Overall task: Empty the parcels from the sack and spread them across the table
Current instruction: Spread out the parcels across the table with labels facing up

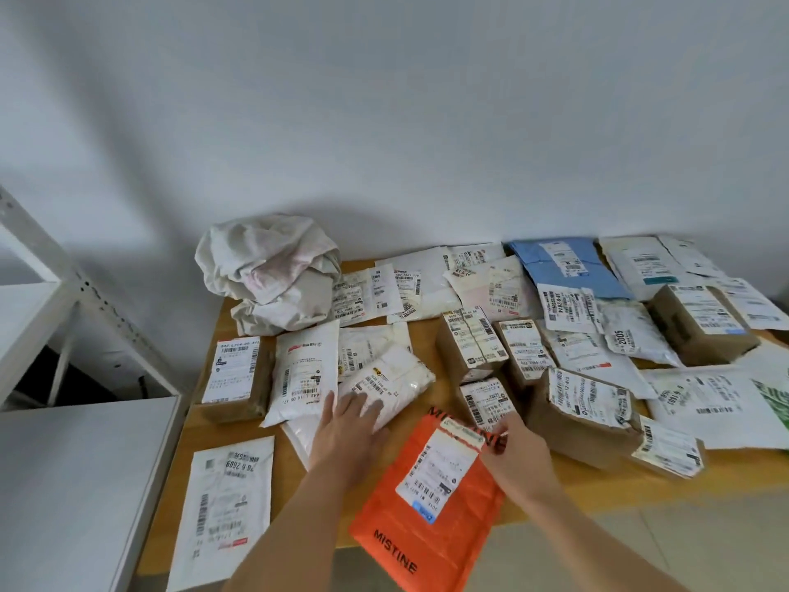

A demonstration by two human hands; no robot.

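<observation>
A white metal shelving rack stands left of the wooden counter, against a plain white wall.

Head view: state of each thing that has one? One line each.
Sack: crumpled at the table's back left, looks emptied.
Orange mailer: label up, hanging over the table's front edge.
Left hand: open, flat on a white bag.
Right hand: fingers curled at the orange mailer's top edge.
Blue mailer: flat, label up, back row.
Brown boxes: closed, labelled.
Shelf: nothing on its visible boards.
</observation>
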